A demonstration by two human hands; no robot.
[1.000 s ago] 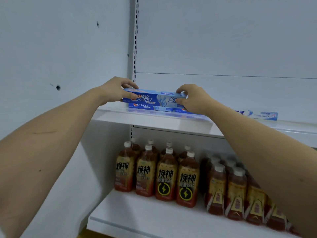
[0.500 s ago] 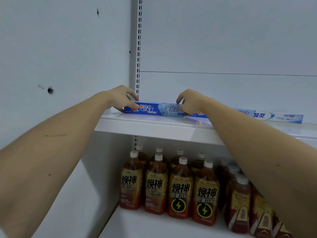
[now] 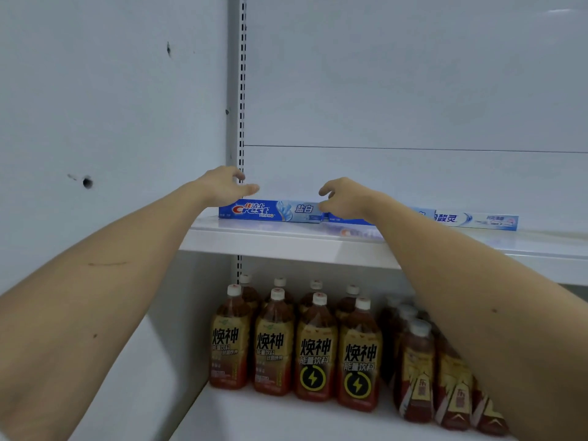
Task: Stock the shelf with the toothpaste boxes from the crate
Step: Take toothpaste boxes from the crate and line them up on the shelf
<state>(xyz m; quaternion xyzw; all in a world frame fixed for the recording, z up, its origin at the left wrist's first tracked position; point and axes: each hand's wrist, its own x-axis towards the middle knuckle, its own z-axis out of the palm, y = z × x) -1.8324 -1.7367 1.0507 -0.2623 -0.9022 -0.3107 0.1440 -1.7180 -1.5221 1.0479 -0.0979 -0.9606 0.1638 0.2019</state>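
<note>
A blue Crest toothpaste box lies lengthwise at the left end of the upper white shelf. My left hand hovers just above its left end with fingers loosely spread, holding nothing. My right hand hangs over its right end, fingers loosely curled, also holding nothing. A second blue box lies partly behind my right wrist, and a white-and-blue toothpaste box continues the row to the right. The crate is out of view.
Below, the lower shelf carries several brown energy-drink bottles with yellow labels, and more bottles to the right under my forearm. A slotted metal upright runs up the back panel. A white side wall closes the left.
The Crest box went down from hand height onto the upper shelf. Both hands then let go of it and lifted slightly above its ends.
</note>
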